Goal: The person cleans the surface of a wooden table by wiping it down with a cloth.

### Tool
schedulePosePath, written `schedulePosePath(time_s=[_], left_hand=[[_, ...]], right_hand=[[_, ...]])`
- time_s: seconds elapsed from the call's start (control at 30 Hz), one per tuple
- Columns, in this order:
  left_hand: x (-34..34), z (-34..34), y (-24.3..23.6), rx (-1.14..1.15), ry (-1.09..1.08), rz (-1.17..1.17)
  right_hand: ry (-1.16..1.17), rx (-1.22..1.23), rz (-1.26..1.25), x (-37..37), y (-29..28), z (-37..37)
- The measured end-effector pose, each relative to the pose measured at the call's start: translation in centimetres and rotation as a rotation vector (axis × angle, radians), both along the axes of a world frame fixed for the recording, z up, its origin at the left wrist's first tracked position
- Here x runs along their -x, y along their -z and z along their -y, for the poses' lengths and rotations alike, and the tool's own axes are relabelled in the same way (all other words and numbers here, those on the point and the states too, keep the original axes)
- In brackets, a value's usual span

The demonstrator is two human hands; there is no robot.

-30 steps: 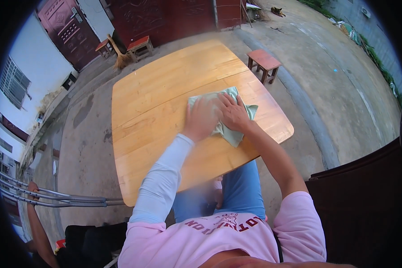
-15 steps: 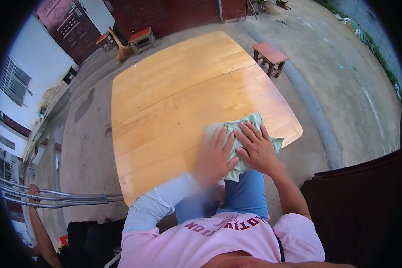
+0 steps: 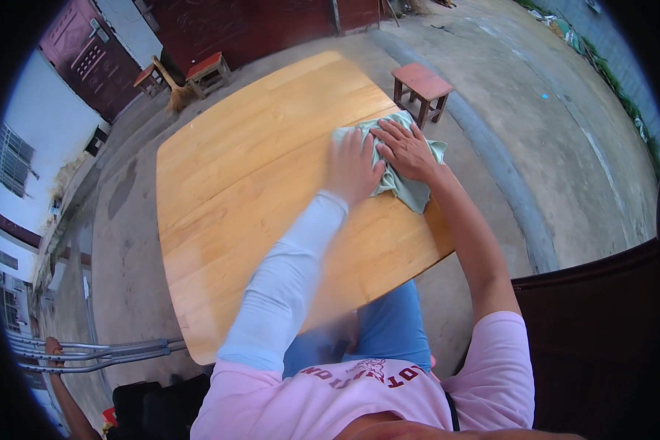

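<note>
A pale green cloth (image 3: 411,195), crumpled, lies on the right side of a light wooden table (image 3: 249,169) with rounded corners and a seam across it. My right hand (image 3: 405,152) rests flat on the cloth with its fingers stretched out. Beside it, slightly smeared by motion, my left hand (image 3: 350,169) has its fingers spread along the cloth's left edge. The cloth's right corner reaches to the table's edge. A light sleeve covers my left forearm; the right one is bare.
A small reddish stool (image 3: 424,82) stands just beyond the table's right side. Farther back are another stool (image 3: 207,67) and a straw broom (image 3: 177,95). At lower left, another person's hand (image 3: 53,349) is on metal crutches (image 3: 117,353). Dark furniture (image 3: 587,315) stands at right.
Both hands have slid the cloth away from me across the table, from the near right corner toward the middle of the right side. My arms are stretched farther out.
</note>
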State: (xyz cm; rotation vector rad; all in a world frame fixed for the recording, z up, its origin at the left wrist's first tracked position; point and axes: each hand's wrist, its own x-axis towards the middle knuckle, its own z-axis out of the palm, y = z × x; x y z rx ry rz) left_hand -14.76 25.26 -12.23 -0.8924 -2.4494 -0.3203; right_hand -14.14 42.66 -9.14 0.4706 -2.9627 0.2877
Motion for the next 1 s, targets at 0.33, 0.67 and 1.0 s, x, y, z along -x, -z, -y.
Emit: schedulePosePath(time_s=[0.33, 0.67, 1.0], left_hand=[[4.6, -1.3, 0.2, 0.059, -0.116, -0.035], [-1.6, -2.0, -1.4, 0.066, 0.040, 0.104], [-10.6, -1.3, -1.4, -0.038, 0.364, 0.152]], right_hand=[[0.014, -0.012, -0.099, 4.0, 0.2, -0.3], [0.097, 0.087, -0.070, -4.5, 0.8, -2.8], [0.429, 0.027, -0.200, -17.6, 1.2, 0.4]])
